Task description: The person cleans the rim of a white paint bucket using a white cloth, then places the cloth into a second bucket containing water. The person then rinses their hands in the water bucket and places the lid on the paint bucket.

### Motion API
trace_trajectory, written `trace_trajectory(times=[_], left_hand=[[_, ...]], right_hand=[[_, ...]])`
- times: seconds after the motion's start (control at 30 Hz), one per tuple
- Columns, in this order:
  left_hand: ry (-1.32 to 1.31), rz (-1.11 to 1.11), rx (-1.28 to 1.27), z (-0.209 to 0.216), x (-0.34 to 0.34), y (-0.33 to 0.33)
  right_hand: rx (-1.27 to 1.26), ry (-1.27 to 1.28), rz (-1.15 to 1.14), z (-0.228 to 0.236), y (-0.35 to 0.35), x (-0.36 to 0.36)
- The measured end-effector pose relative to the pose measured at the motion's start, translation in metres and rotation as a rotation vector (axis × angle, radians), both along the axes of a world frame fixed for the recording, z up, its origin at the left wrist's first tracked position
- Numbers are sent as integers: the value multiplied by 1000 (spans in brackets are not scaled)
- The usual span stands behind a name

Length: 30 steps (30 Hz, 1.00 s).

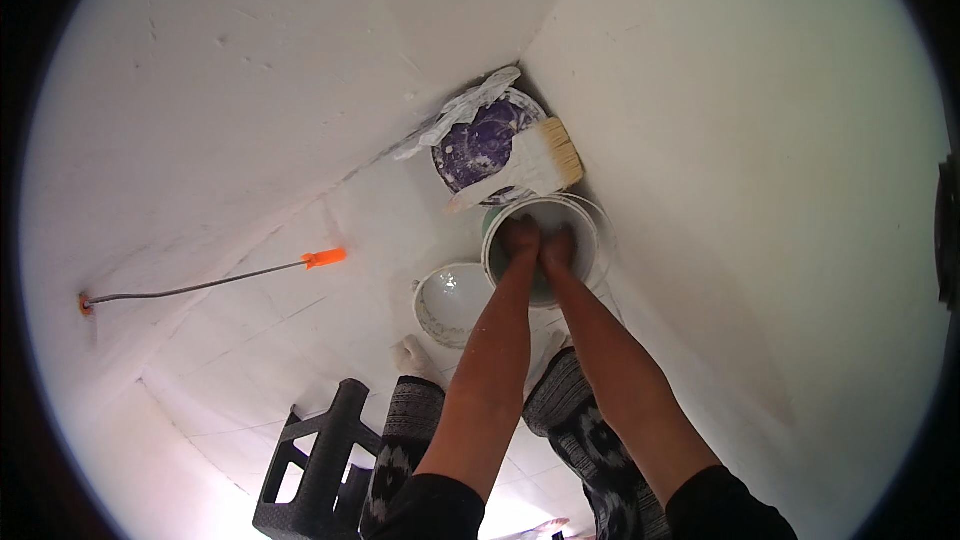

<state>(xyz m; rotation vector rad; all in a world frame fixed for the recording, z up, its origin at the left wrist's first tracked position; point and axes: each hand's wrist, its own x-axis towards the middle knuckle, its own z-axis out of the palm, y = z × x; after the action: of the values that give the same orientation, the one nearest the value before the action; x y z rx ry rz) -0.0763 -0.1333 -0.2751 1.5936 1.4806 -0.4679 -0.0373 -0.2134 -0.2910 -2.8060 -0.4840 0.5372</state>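
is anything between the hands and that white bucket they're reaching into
Nothing visible does. Both the left hand and the right hand are already inside the white bucket, side by side. The wide paintbrush lies beyond it across the purple-lidded can, clear of the hands.

Bare forearms, black short sleeves, black-and-white patterned trousers.
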Motion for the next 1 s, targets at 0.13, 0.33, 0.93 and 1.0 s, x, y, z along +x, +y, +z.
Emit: trace_trajectory(times=[0.13,0.33,0.93,1.0], left_hand=[[19,-262,69,23,-15,16],[-40,-135,229,4,-26,-5],[90,-75,183,-48,-17,-21],[45,-71,268,-58,-8,-26]], right_hand=[[-166,228,44,22,28,3],[-329,403,453,10,25,14],[-299,376,-31,0,33,9],[-320,263,442,-7,24,22]])
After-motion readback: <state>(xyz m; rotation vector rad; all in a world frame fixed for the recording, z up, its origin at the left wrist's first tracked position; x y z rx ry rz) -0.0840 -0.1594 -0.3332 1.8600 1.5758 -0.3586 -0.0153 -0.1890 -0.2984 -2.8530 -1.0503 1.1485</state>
